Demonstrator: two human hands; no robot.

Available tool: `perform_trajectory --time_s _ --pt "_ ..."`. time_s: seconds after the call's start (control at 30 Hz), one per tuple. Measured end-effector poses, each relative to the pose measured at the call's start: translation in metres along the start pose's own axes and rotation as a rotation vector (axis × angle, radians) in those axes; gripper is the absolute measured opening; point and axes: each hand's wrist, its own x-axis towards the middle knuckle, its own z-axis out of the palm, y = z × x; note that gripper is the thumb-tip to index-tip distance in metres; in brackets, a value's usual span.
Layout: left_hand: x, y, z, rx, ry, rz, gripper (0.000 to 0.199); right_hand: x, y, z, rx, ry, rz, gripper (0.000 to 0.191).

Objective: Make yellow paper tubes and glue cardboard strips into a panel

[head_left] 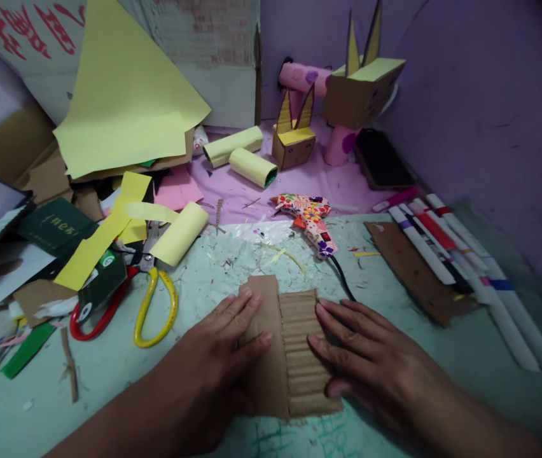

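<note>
A flat piece of brown cardboard (271,394) lies in front of me, smooth on its left part and bare corrugated ridges (302,356) on its right, with a seam between. My left hand (218,356) rests on the smooth part, fingers stretched flat over its left edge. Along the right edge, my right hand (376,356) lies with its fingers spread, the tips touching the ridges. Beyond the cardboard sits a flower-patterned glue gun (306,219), its black cord running towards my right hand.
Scissors with red and yellow handles (156,312) lie left, beside paper scraps and a yellow-covered tube (180,234). Several markers (443,235) and a cardboard strip (409,267) are at right. Behind stand a small eared cardboard box (294,147), a larger eared figure (359,95) and a dark phone (382,159).
</note>
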Motion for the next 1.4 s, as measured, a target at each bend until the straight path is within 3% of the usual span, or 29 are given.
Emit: perform_trajectory --time_s 0.23,0.6,1.0,1.23,1.4 --pt "-0.006 0.004 0.004 0.113 0.047 -0.125 0.077 -0.005 -0.001 -0.007 0.101 -0.103 0.05 0.042" --pt "0.001 0.005 0.004 0.154 0.036 -0.119 0.073 0.0 -0.002 -0.006 0.129 -0.15 0.048 0.047" --pt "0.008 0.008 0.001 0.245 -0.069 -0.11 0.074 0.002 -0.006 -0.006 0.138 -0.154 0.079 0.047" --pt "0.019 0.018 -0.015 0.263 -0.233 -0.135 0.074 0.006 -0.014 -0.003 0.127 -0.113 0.126 0.039" --pt "0.025 0.026 -0.025 0.266 -0.342 -0.195 0.071 0.009 -0.022 -0.006 0.033 -0.184 0.117 0.041"
